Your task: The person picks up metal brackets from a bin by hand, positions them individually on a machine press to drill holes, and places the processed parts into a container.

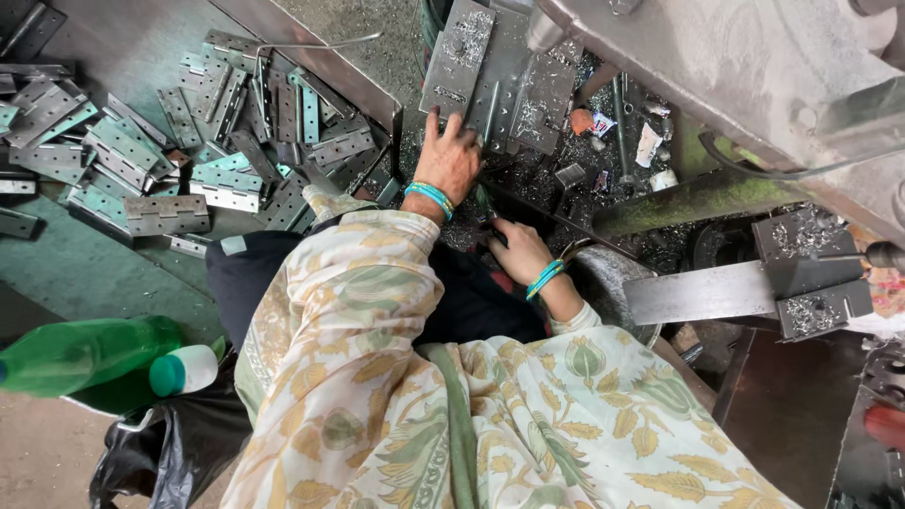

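My left hand [449,158], with blue-green bangles on the wrist, reaches forward. Its spread fingertips rest on the near edge of a stack of grey drilled hinge plates [490,80] strewn with metal shavings. My right hand [518,251], also bangled, is lower and closer to me, down in a dark gap among shavings. Its fingers curl toward a small dark-green object [484,205]; I cannot tell whether it grips it. My floral sleeves and dress fill the lower middle of the view.
A pile of loose hinge plates [170,151] lies on the green surface at left. A green plastic bottle [90,356] and a black bag [170,452] sit at lower left. A grey machine body [754,75] and a steel bar with a block [754,283] are at right.
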